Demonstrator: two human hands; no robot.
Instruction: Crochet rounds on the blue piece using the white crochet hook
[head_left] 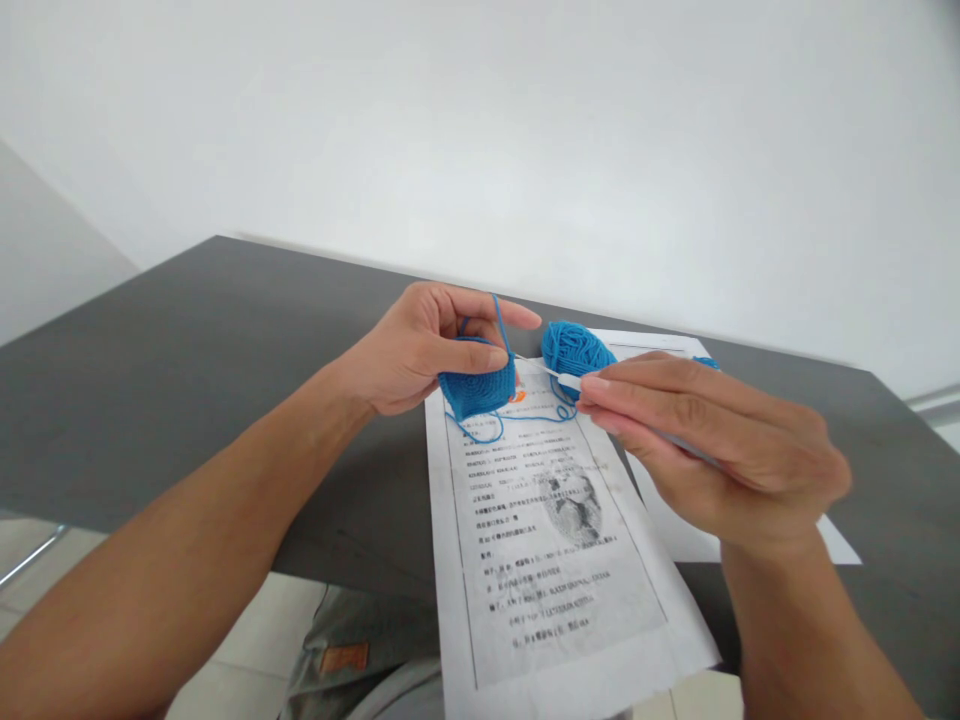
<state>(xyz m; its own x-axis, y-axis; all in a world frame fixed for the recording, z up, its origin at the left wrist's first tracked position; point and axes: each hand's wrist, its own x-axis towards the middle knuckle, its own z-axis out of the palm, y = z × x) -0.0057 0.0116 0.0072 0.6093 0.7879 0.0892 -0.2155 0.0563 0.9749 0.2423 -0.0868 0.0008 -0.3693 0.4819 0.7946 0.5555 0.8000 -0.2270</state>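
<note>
My left hand (pixel 439 340) pinches a small blue crocheted piece (pixel 478 390) between thumb and fingers, with a strand of blue yarn (pixel 500 322) looped over the outstretched index finger. In my right hand (pixel 697 430) is a crochet hook (pixel 568 381) with a white grip, held by thumb and fingertips. The hook's thin metal shaft points left and its tip meets the piece's upper right edge. Just beyond the hook lies a ball of blue yarn (pixel 576 348). Loose yarn trails in loops from below the piece toward the ball.
A printed sheet (pixel 540 600) with text and a picture lies under my hands and overhangs the table's front edge. Another paper (pixel 690 540) lies to its right, a bit of blue yarn (pixel 706 363) near its top. The dark table (pixel 187 370) meets a white wall behind.
</note>
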